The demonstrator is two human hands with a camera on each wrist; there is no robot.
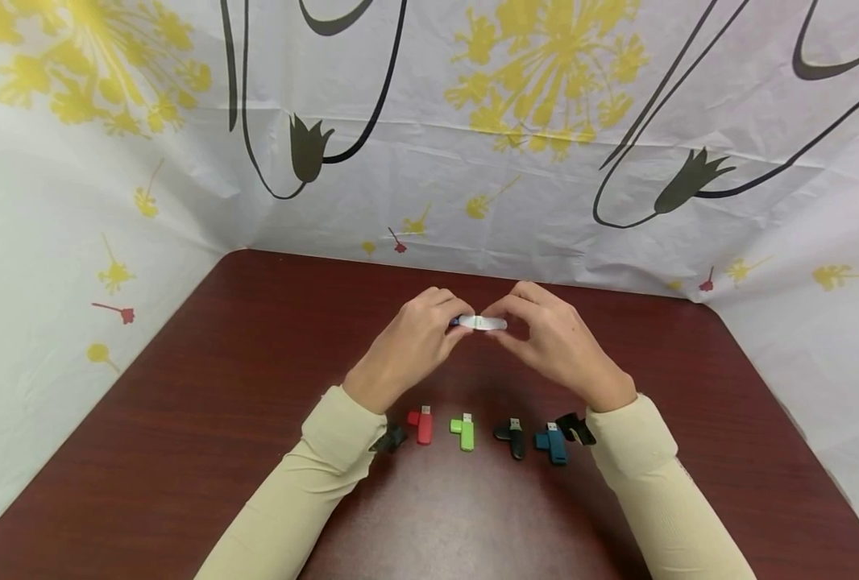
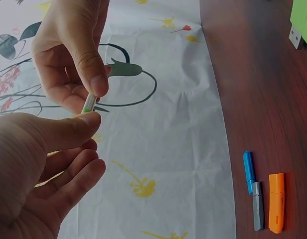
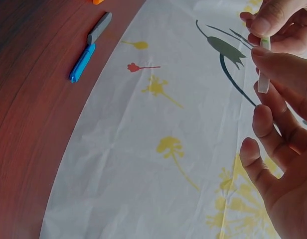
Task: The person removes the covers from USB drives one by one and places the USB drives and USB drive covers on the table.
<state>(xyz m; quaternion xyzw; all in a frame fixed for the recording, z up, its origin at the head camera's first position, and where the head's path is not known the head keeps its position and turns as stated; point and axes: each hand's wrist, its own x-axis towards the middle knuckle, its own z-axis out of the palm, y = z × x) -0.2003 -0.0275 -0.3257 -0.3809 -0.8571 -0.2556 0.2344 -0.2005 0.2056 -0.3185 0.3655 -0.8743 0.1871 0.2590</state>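
Both hands meet above the table and pinch a slim white stick (image 1: pixel 482 322) with a green mark near its middle. My left hand (image 1: pixel 418 334) pinches its left part between thumb and forefinger, where a dark blue bit shows. Thumb and fingertips of my right hand (image 1: pixel 549 330) hold the other end. In the left wrist view the white stick (image 2: pixel 89 102) is mostly covered by the two thumbs. One flat end of the white stick (image 3: pixel 263 83) sticks out below the right thumb in the right wrist view.
Between the forearms lie a red USB stick (image 1: pixel 424 427), a green one (image 1: pixel 466 433), a black one (image 1: pixel 516 441) and a blue one (image 1: pixel 556 445). A blue-and-grey pen-like piece (image 2: pixel 257 204) and an orange one (image 2: pixel 276 201) lie near a patterned white sheet (image 2: pixel 178 149).
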